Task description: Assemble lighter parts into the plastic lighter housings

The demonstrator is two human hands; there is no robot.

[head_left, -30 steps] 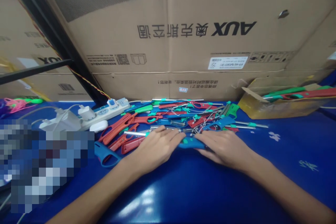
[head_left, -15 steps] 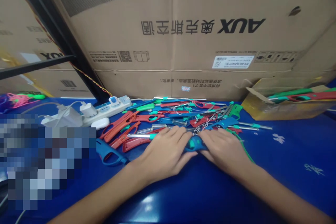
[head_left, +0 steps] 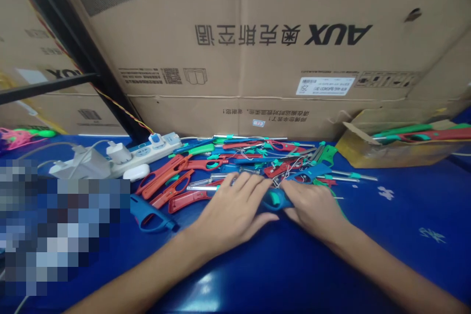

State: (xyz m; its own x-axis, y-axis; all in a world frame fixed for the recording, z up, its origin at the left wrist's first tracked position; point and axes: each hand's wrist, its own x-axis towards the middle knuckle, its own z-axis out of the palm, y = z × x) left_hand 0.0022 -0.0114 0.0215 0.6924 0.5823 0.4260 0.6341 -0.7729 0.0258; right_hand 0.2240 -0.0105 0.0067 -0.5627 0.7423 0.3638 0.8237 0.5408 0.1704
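Mid-frame, the blue lighter (head_left: 282, 199) lies sideways, right hand (head_left: 312, 206) gripping one end, left hand (head_left: 237, 208) over the other, its hold hidden.

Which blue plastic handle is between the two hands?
The blue plastic handle with a green piece showing, between the left hand and right hand. Other blue plastic pieces lie farther back or off to the left.

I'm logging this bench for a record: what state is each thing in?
Blue handle: held
Right hand: closed on blue handle
Left hand: at blue handle, grip unclear
Loose blue casing: lying unheld
Power strip: plug inserted
Small box: open
Large carton: lettering upside down
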